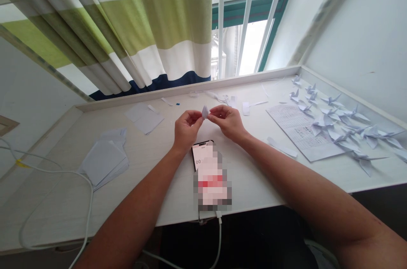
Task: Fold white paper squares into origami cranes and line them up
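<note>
Forearms [140, 205]: reaching in from the lower corners over the white desk [178, 201].
Smartphone [203, 154]: flat between the forearms, screen partly pixelated, white cable [220, 235] running from its near end.
Left hand [187, 130]: thumb and fingertips pinched on the left side of the small folded paper [205, 111].
Right hand [228, 121]: pinching its right side.
Folded paper: pointed tip up, just beyond the smartphone.
Paper cranes [322, 125]: grouped at right, some on a written sheet [299, 135].
Paper stack [106, 156]: fanned at left.
</note>
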